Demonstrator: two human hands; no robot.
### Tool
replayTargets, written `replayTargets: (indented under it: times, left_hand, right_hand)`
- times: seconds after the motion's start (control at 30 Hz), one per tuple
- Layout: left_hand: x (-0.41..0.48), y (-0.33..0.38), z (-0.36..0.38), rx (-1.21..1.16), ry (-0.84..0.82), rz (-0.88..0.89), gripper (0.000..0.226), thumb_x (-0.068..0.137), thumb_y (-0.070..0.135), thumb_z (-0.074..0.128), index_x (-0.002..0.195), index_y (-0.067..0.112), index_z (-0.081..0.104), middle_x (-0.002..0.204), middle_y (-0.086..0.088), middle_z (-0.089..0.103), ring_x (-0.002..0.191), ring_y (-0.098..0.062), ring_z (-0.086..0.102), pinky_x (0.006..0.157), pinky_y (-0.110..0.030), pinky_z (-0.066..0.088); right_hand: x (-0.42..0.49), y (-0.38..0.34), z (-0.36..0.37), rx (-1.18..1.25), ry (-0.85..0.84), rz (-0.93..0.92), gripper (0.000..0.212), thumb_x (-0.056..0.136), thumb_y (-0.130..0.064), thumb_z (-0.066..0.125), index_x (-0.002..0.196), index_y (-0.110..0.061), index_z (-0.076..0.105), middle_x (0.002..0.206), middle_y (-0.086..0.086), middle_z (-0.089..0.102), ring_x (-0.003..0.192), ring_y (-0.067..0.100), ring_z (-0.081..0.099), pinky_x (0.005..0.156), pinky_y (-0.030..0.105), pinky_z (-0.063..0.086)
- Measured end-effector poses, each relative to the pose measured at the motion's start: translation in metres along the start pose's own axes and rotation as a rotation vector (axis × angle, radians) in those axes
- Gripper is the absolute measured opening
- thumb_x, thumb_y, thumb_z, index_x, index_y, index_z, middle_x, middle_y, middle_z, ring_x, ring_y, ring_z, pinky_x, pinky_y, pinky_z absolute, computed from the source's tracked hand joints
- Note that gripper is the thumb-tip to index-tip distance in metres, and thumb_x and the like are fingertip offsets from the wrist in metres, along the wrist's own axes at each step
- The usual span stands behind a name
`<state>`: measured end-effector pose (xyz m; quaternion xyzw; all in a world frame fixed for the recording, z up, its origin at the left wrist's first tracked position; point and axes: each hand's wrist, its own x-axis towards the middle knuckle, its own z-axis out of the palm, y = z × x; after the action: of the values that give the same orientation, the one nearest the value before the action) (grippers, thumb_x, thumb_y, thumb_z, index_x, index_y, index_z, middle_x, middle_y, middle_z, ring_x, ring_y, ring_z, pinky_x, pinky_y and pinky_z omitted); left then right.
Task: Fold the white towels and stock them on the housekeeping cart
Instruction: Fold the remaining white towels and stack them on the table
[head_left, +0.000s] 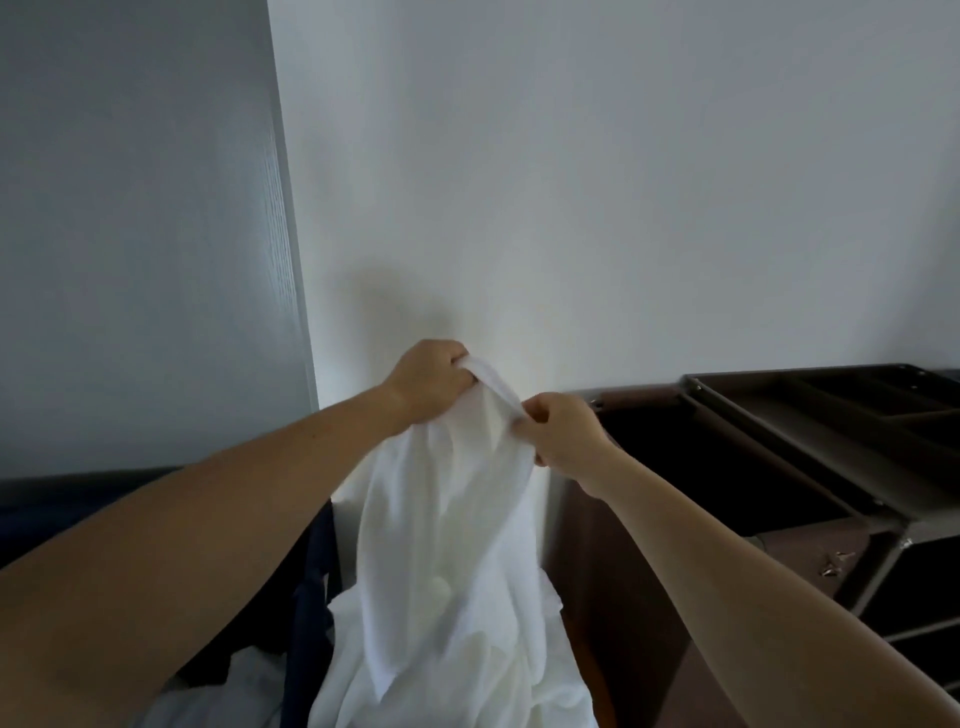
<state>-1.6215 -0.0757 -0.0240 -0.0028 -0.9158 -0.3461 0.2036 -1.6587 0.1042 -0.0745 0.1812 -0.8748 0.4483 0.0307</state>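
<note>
Towel (452, 545) hangs from both hands, long axis vertical, its lower end trailing into a white heap (545, 670). Left hand (426, 379) grips the top edge, fingers curled. Right hand (563, 434) pinches the same edge just beside it, slightly lower. Cart (810, 415) lies right, nearer the right hand. Likely next: spread hands along the edge.

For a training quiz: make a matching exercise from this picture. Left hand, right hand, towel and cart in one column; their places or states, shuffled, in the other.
1 left hand
2 right hand
3 towel
4 cart

A hangs down, white, unfolded
B dark, at the right by the wall
C higher grip, on the towel's bunched top
D lower grip, on the towel's edge nearer the cart

Pairs: 1-C, 2-D, 3-A, 4-B
</note>
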Motion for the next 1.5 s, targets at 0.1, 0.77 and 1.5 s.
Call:
replayTargets:
  times: [0.1, 0.77, 1.5]
  left_hand:
    - [0.01, 0.006, -0.021, 0.084, 0.13, 0.107, 0.015, 0.089, 0.013, 0.062, 0.075, 0.009, 0.059, 0.065, 0.004, 0.052, 0.069, -0.021, 0.05, 0.056, -0.028, 0.03]
    - [0.004, -0.074, -0.052, -0.152, 0.307, -0.369, 0.028, 0.091, 0.02, 0.059, 0.085, -0.006, 0.068, 0.074, -0.013, 0.058, 0.067, -0.027, 0.052, 0.059, -0.032, 0.04]
    - [-0.013, -0.011, 0.004, -0.142, -0.286, 0.031, 0.022, 0.102, 0.028, 0.053, 0.091, 0.018, 0.07, 0.084, 0.007, 0.064, 0.074, -0.008, 0.056, 0.065, -0.019, 0.041]
  right_hand:
    - [0.006, 0.002, -0.013, -0.121, 0.143, 0.049, 0.012, 0.081, -0.023, 0.064, 0.071, -0.018, 0.061, 0.059, -0.007, 0.061, 0.055, 0.014, 0.056, 0.051, 0.026, 0.041]
    - [0.015, 0.075, -0.063, -0.184, -0.023, 0.121, 0.055, 0.088, -0.034, 0.075, 0.051, -0.017, 0.038, 0.043, -0.011, 0.032, 0.045, 0.012, 0.032, 0.051, 0.028, 0.027]
    - [0.003, 0.013, -0.078, 0.047, -0.093, -0.109, 0.036, 0.085, -0.033, 0.079, 0.081, 0.001, 0.067, 0.07, 0.006, 0.061, 0.065, 0.019, 0.056, 0.064, 0.034, 0.045]
